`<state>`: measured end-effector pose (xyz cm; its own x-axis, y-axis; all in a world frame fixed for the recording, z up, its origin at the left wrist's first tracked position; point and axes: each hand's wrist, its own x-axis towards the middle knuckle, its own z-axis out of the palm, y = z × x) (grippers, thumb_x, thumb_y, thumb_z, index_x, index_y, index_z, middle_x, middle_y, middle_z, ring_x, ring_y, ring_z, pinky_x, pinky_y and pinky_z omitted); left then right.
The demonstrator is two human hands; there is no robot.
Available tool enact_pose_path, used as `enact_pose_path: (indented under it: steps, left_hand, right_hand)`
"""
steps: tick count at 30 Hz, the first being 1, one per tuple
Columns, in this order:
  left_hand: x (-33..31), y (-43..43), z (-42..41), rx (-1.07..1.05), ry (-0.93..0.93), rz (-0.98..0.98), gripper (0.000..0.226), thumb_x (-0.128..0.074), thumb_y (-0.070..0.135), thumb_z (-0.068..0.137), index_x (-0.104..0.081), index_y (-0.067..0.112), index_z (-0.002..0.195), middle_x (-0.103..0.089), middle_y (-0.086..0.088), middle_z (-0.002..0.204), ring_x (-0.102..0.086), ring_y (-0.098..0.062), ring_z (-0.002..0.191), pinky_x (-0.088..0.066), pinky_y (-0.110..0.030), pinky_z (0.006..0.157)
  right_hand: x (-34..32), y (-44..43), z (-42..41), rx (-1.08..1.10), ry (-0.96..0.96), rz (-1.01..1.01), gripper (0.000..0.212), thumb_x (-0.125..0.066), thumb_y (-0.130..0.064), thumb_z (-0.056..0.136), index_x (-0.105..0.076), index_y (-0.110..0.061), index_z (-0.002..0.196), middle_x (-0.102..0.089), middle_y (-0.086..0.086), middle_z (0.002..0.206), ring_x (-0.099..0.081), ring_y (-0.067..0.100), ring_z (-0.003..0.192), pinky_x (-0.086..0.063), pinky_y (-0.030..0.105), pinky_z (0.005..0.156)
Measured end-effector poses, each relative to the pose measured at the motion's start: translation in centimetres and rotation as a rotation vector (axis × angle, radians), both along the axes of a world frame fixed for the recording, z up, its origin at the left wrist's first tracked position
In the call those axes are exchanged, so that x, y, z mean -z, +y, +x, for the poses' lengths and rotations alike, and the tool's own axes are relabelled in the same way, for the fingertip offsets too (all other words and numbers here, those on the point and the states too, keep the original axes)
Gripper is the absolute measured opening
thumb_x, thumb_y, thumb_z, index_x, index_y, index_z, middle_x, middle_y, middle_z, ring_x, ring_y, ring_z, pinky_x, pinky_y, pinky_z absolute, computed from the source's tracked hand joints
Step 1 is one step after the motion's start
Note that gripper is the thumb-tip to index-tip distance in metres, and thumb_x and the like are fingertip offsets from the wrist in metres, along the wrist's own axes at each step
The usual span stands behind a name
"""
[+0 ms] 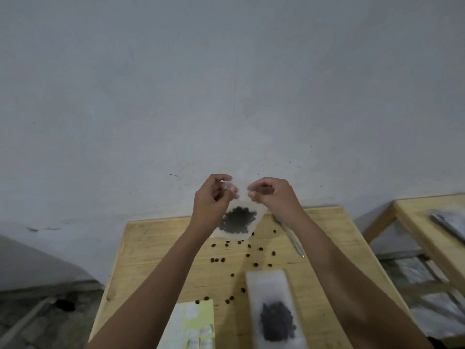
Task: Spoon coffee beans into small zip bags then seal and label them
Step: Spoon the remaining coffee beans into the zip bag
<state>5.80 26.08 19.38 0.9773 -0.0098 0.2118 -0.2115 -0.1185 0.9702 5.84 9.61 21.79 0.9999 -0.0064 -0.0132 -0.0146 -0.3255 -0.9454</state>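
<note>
I hold a small clear zip bag (239, 220) up above the far part of the wooden table (151, 248); dark coffee beans fill its lower half. My left hand (214, 197) pinches the bag's top left corner and my right hand (271, 195) pinches the top right, fingers closed on the zip strip. A second bag with beans (275, 313) lies flat on the table near me, right of centre. A yellow-green sheet of white labels (193, 326) lies at the near edge. Loose beans (249, 255) are scattered across the tabletop.
A silver pen (293, 240) lies on the table's right side, partly behind my right forearm. A second wooden table (412, 222) with plastic packets stands to the right. A plain grey wall rises behind, and the floor shows at lower left.
</note>
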Motion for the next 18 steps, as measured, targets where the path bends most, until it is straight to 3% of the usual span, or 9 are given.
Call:
enact_pose_path:
  steps: [9,18]
  left_hand:
    - [0.0,1.3,0.1,0.115,0.021,-0.007,0.025,-0.060,0.006,0.090,-0.052,0.013,0.112,-0.073,-0.003,0.086,-0.071,-0.018,0.081,-0.056,-0.034,0.082]
    - [0.7,1.1,-0.7,0.129,0.079,-0.170,0.023,-0.056,0.000,0.091,-0.052,0.008,0.113,-0.071,-0.013,0.090,-0.071,-0.021,0.082,-0.056,-0.026,0.075]
  right_hand:
    - [0.6,0.8,-0.6,0.042,0.014,0.118,0.018,-0.076,-0.010,0.076,-0.069,-0.023,0.088,-0.070,0.001,0.090,-0.068,0.012,0.083,-0.055,0.021,0.076]
    - [1.4,1.0,-1.6,0.136,0.020,0.218,0.018,-0.073,-0.001,0.077,-0.066,-0.016,0.085,-0.068,0.004,0.076,-0.068,0.011,0.068,-0.056,0.020,0.069]
